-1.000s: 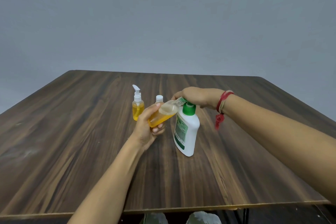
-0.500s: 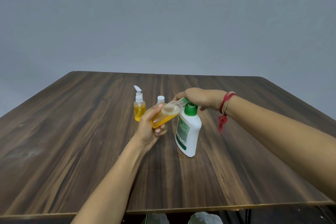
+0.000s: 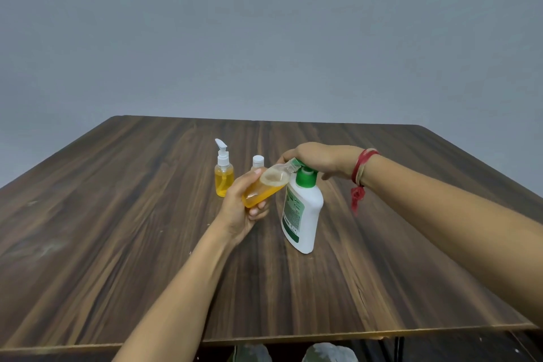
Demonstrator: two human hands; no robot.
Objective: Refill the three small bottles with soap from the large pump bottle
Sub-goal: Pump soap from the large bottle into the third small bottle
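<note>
Now, left hand (image 3: 244, 210) gripping a tilted small bottle (image 3: 264, 189), mouth at the spout of the large pump bottle (image 3: 304, 214), right hand (image 3: 320, 159) curled over its pump, pump-top bottle (image 3: 224, 178) and capped bottle (image 3: 258, 160) behind, on the desk (image 3: 117, 214).

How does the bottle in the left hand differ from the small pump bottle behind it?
The held bottle is tilted, gripped by the left hand; the small pump bottle stands upright on the table. The held bottle has no cap, its neck at the nozzle of the large pump bottle; the small pump bottle wears a white pump top. Both are clear, holding orange-yellow liquid.
</note>
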